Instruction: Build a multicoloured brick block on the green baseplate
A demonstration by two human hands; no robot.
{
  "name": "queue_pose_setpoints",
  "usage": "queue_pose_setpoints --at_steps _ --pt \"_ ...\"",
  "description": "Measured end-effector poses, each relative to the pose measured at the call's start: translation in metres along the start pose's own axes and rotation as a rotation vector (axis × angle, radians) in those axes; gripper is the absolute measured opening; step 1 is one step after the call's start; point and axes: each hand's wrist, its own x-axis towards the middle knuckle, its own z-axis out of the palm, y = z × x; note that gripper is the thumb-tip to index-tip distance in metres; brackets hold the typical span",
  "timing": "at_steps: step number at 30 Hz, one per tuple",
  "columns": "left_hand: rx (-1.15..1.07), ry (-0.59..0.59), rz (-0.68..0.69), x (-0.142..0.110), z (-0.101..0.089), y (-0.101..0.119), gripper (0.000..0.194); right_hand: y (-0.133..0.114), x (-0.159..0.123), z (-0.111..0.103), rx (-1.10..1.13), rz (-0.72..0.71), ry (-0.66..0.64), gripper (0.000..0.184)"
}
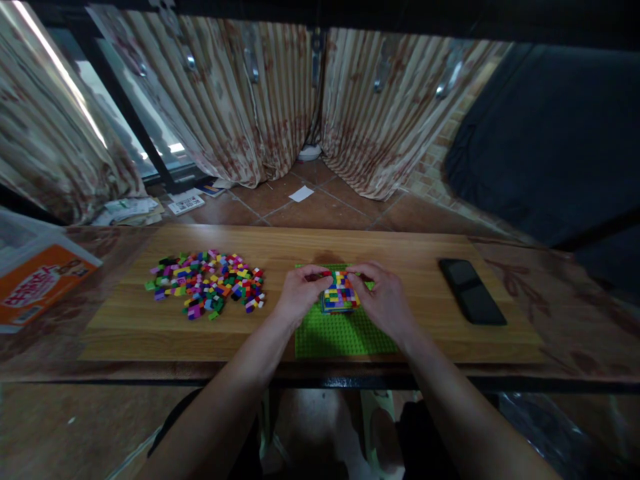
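Left hand and right hand at multicoloured brick block, fingers at its left and right edges, exact grip unclear. Green studded baseplate beneath, on wood-grain surface. Loose brick pile left, dark phone right. Orange-labelled tub far left; patterned curtains beyond.

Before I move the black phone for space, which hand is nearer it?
Right. The right hand is left of the phone; the left hand is farther left, across the brick block.

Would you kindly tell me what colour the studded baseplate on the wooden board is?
The studded baseplate is bright green, showing best in the head view.
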Motion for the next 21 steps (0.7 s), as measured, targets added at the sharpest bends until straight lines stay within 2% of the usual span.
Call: queue_pose_setpoints --at_steps 7,14,18,21 --pt "0.018 0.017 0.023 0.001 0.002 -0.002 0.012 -0.001 0.000 0.001 -0.007 0.004 -0.005 0.019" --pt "0.127 0.041 0.147 0.004 0.000 -0.012 0.008 0.000 0.001 0.003 -0.014 0.005 0.000 0.020" --pt "0.088 0.011 0.114 0.002 -0.001 -0.013 0.017 0.000 0.000 0.002 -0.006 0.005 -0.006 0.022" --pt "0.094 -0.049 0.066 -0.002 -0.007 -0.005 0.025 0.001 -0.001 0.001 -0.002 -0.005 0.001 0.023"
